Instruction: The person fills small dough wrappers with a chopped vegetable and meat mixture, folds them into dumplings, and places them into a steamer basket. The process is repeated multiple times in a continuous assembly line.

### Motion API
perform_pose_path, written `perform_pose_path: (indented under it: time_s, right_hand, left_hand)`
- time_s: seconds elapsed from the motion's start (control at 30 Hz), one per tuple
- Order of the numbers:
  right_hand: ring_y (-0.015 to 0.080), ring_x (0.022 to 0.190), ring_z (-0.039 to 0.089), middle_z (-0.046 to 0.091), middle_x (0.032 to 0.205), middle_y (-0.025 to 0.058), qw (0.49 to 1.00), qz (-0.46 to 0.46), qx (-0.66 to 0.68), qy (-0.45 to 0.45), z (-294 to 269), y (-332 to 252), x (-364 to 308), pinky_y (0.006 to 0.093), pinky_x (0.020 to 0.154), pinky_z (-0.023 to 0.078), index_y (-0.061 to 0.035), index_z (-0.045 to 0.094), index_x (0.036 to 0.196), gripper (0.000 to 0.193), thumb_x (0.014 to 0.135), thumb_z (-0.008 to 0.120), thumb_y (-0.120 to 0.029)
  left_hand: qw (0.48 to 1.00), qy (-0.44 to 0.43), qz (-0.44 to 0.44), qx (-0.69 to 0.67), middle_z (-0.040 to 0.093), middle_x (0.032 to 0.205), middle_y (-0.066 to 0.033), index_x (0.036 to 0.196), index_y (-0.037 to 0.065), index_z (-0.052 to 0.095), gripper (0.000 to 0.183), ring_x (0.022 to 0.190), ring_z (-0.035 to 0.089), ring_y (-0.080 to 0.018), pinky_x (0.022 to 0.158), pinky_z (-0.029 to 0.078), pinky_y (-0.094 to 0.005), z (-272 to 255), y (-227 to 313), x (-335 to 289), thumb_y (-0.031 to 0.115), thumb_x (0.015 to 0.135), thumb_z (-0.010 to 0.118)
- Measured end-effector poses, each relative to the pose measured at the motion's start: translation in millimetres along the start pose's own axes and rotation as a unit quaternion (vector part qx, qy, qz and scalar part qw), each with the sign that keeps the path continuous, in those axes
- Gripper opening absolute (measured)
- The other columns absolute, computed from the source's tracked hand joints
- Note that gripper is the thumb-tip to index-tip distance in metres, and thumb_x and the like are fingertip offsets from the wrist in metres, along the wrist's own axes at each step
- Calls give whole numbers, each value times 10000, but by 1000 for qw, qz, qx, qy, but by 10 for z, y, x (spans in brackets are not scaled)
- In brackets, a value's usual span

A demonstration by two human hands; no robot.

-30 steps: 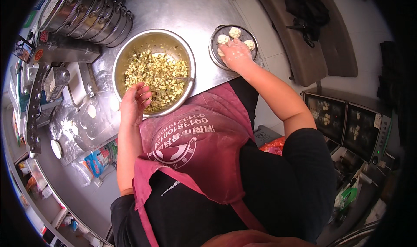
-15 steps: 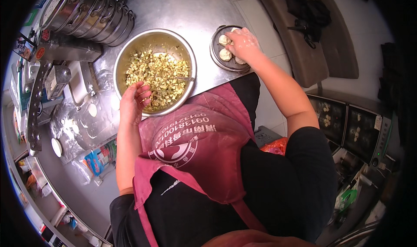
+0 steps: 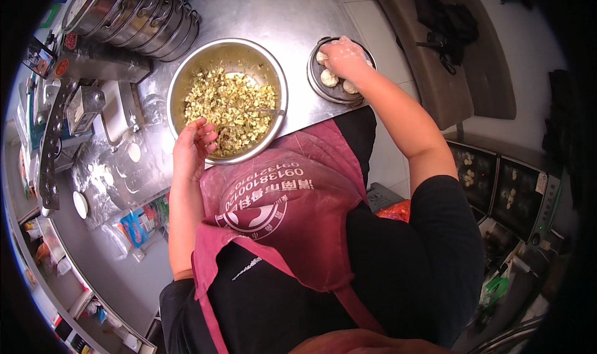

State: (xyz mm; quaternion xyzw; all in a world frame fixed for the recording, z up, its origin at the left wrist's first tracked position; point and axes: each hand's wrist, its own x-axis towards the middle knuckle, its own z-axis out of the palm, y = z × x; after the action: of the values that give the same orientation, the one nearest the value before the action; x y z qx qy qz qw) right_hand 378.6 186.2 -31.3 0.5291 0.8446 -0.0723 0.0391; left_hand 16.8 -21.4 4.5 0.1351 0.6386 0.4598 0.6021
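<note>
At the surface's near left corner I can see a white disc [image 3: 80,205], with scattered flour [image 3: 99,180] just beyond it. Farther in from that corner lies a second pale disc [image 3: 135,152]. Toward the far left, I have a stack of metal steamers [image 3: 140,21] standing near a metal box [image 3: 102,61].

The left hand [image 3: 191,149] is over the near left rim of a large steel bowl [image 3: 281,74], its fingers loosely curled and slightly apart; I cannot tell from here whether it touches the rim. The bowl stands by the surface's near edge and holds chopped yellow-green filling [image 3: 230,99], with a metal utensil [image 3: 272,112] lying on its right side.

At the near right corner I find a round dark tray [image 3: 314,84] carrying pale dough buns [image 3: 329,78]. The right hand [image 3: 348,60], dusted white, reaches over them from the right. Its fingers point down among the buns, mostly hidden, so I cannot tell whether they pinch one. Beyond the right edge is a brown padded bench [image 3: 441,83].
</note>
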Motion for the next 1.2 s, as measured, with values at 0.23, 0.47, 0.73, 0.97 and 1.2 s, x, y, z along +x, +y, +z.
perform_pose_path:
  time_s: [0.23, 0.47, 0.73, 0.97, 1.2]
  right_hand:
    - [282, 1046, 562, 664, 1021, 80, 1000, -1, -4, -8, -14, -62, -38, 399, 900, 469, -119, 652, 1006, 276, 787, 699, -280]
    - [274, 1041, 563, 661, 1048, 72, 1000, 2, -8, -21, 33, -23, -17, 396, 913, 466, -119, 653, 1008, 292, 783, 712, -297]
    - [250, 939, 620, 689, 1016, 68, 959, 113, 161, 203, -376, 355, -194, 347, 865, 490, -94, 676, 1042, 331, 772, 739, -274]
    - [167, 741, 589, 650, 775, 62, 873, 121, 456, 120, -837, -559, -458, 317, 718, 477, -47, 670, 884, 285, 794, 734, -310]
    - [318, 971, 612, 669, 996, 154, 958, -128, 254, -35, -212, -1932, -376, 397, 891, 475, -89, 680, 1055, 372, 837, 642, -388]
  left_hand:
    - [1000, 9, -6, -12, 659, 987, -90, 1161, 34, 556, 330, 810, 642, -166, 663, 521, -277, 54, 16, -9, 294, 969, 486]
    - [1000, -1, -7, -1, 654, 1026, -90, 1192, 42, 544, 365, 848, 638, -181, 700, 512, -294, 20, -3, 25, 319, 964, 479]
    - [1000, 5, -8, -3, 652, 1032, -93, 1198, 46, 540, 352, 843, 641, -183, 693, 512, -295, -18, 0, 60, 305, 968, 480]
    - [990, 29, 95, 95, 645, 1057, -91, 1233, 28, 522, 370, 842, 632, -159, 681, 499, -275, 119, 7, 175, 261, 948, 558]
    - [941, 82, 255, 207, 630, 1088, -136, 1285, 22, 485, 430, 994, 604, -220, 872, 475, -327, -309, -319, 365, 243, 933, 593]
